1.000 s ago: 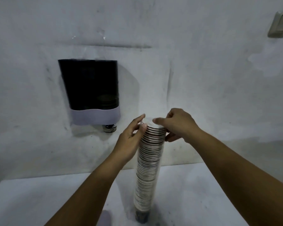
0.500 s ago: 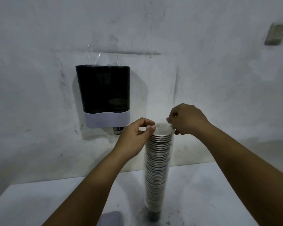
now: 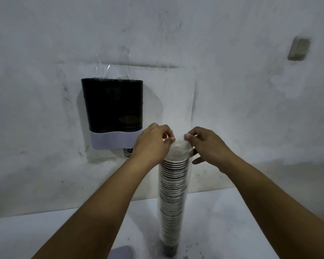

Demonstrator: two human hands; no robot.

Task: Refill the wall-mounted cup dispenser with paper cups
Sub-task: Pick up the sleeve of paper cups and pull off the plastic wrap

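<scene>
Both hands have shifted onto the top of the upright cup stack (image 3: pixel 173 186): left hand (image 3: pixel 151 144) and right hand (image 3: pixel 206 144) pinch what seems to be its clear wrap. The stack stands on the table (image 3: pixel 232 221); the dispenser (image 3: pixel 112 103) hangs up-left, nearer the left hand.

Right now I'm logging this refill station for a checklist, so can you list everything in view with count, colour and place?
cup dispenser: one, black body with a white lower band, mounted on the wall at left, a few cups showing inside.
clear plastic wrap: one piece, transparent, sticking up from the dispenser's top.
stack of paper cups: one tall stack, white rims, in a clear sleeve, standing upright on the table.
table: one, white, below the wall.
wall plate: one, grey, upper right of the wall.
grey object: one, at the bottom edge; cannot tell what.
hands: left hand and right hand, both pinching the sleeve at the stack's top.
</scene>
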